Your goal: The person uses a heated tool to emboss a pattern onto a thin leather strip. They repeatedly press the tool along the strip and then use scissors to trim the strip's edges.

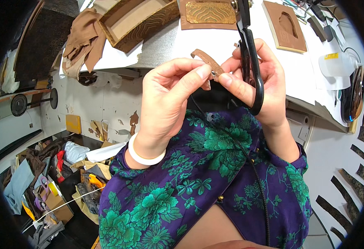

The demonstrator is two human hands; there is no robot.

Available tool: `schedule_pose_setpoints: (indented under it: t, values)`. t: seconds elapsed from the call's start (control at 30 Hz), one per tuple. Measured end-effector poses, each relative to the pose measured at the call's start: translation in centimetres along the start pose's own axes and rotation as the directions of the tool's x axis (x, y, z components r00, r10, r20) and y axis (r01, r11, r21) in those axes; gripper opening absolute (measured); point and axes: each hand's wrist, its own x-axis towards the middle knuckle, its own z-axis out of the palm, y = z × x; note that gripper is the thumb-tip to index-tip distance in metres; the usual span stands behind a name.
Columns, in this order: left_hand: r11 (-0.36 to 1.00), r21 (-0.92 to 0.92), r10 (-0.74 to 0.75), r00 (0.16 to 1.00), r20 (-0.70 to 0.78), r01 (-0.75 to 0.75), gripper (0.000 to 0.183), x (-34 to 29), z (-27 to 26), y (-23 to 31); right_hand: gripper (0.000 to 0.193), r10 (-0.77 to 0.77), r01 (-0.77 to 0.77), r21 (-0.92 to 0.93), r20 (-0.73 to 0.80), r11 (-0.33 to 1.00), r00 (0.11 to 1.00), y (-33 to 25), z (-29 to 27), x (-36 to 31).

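Observation:
My left hand (163, 91) pinches one end of a narrow brown strip (207, 59), leather or fabric, between thumb and forefinger. A small dark shiny bit shows at its fingertips; I cannot make out what it is. The strip curls up in a loop above the fingers. My right hand (270, 83) is closed around black-handled scissors (255, 70) whose blades point away from me, up over the table. Its thumb and forefinger also grip the strip, close beside the left fingertips. Both hands are raised in front of the table's near edge.
On the white table (182, 41) lie a curved patterned box (134, 41), brown cloth (84, 39), a gold patterned panel (211, 11) and a brown block with a cut-out (284, 27). A white container (335, 64) stands right. Scraps and bags (53, 182) are heaped lower left; dark strips (335, 213) lie lower right.

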Motion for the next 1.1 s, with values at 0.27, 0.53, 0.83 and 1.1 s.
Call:
schedule_pose_setpoints:
  t: [0.27, 0.53, 0.83, 1.1]
  values:
    - [0.993, -0.087, 0.066, 0.993, -0.1, -0.075, 0.019, 0.2, -0.4, 0.4, 0.044, -0.065, 0.063, -0.025, -0.072, 0.998, 0.995, 0.3, -1.5, -0.6]
    - [0.983, -0.183, -0.046, 0.991, -0.129, 0.021, 0.02, 0.7, -0.9, 0.8, 0.044, -0.066, 0.064, -0.026, -0.091, 0.998, 0.994, 1.6, -1.9, -1.0]
    - [0.971, -0.228, -0.099, 0.986, -0.137, 0.066, 0.023, 0.8, -1.3, 0.6, 0.051, 0.055, -0.054, 0.118, 0.001, 0.992, 0.999, 1.6, -0.7, -1.1]
    - [0.983, -0.125, -0.133, 0.991, 0.007, 0.133, 0.023, 0.4, 0.0, 0.5, 0.049, 0.041, -0.042, 0.099, 0.007, 0.994, 0.999, 1.1, -0.8, -1.3]
